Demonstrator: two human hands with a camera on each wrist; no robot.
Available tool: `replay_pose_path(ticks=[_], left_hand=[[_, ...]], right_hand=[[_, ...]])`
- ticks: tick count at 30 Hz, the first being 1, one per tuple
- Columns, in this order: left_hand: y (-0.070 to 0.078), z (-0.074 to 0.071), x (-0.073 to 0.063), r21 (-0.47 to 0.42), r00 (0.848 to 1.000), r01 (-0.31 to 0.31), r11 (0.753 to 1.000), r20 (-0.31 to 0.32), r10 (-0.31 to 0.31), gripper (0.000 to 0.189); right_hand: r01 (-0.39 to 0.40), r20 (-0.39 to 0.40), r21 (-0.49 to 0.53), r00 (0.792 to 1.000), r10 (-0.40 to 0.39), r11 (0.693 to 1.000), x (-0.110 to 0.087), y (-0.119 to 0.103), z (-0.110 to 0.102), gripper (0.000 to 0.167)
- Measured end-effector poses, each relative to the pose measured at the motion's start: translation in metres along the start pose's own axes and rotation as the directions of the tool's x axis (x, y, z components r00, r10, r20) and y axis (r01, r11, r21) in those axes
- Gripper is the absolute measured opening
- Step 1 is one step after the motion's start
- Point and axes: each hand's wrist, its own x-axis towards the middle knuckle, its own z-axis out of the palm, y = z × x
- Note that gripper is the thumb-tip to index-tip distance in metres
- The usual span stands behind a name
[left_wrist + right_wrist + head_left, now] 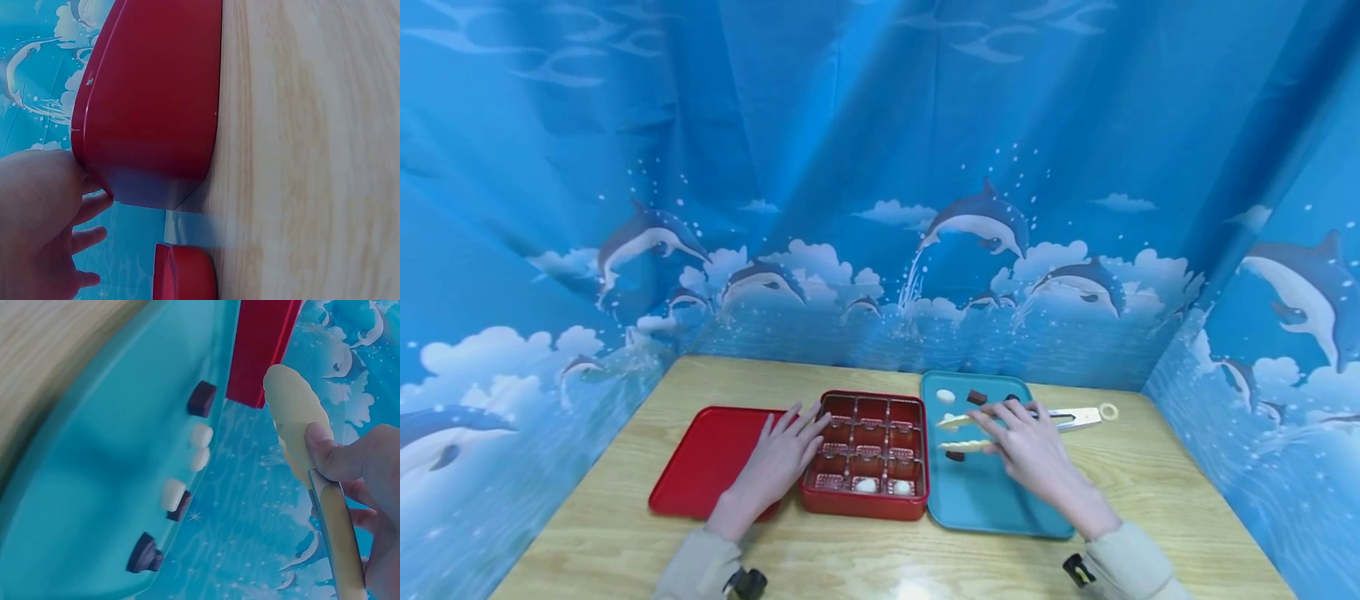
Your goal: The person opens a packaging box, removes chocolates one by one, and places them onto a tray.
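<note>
A red box (865, 503) with several clear-lined compartments stands before me; two front compartments hold one white piece (867, 485) each. My left hand (781, 457) rests at the box's left rim, its fingers spread and fairly straight. In the left wrist view the fingers touch the box's edge (144, 112). My right hand (1030, 446) grips tongs (1081, 417) with cream scalloped tips, above the blue tray (985, 500). In the right wrist view the thumb presses on the tongs (297, 406), with nothing seen between the tips. Dark brown pieces (202, 399) and white pieces (173, 494) lie on the tray.
A red lid or flat tray (711, 462) lies left of the box, partly under my left forearm. The wooden table (865, 558) meets a blue dolphin-print curtain (850, 208) at the back and sides. Box and blue tray stand side by side.
</note>
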Motion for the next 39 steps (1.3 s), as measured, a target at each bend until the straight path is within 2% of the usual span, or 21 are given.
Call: replay_pose_path(ticks=[7, 17, 27, 39], left_hand=[[0.001, 0.001, 0.000, 0.001, 1.000, 0.006, 1.000, -0.003, -0.006, 0.050], [0.001, 0.000, -0.001, -0.012, 1.000, -0.006, 1.000, -0.024, 0.006, 0.048], [0.003, -0.002, -0.001, -0.013, 0.999, -0.014, 1.000, -0.031, 0.014, 0.047], [0.001, -0.001, -0.003, -0.017, 0.999, -0.025, 1.000, -0.042, 0.025, 0.047]], right_hand=[[0.067, -0.072, -0.006, 0.995, -0.068, 0.998, 0.013, -0.011, -0.010, 0.062], [0.158, -0.099, -0.013, 0.982, -0.159, 0.987, 0.034, -0.028, -0.017, 0.063], [0.300, 0.004, -0.061, 0.954, -0.300, 0.952, 0.057, -0.050, -0.026, 0.063], [0.448, 0.103, -0.154, 0.894, -0.437, 0.881, 0.082, -0.084, -0.035, 0.054]])
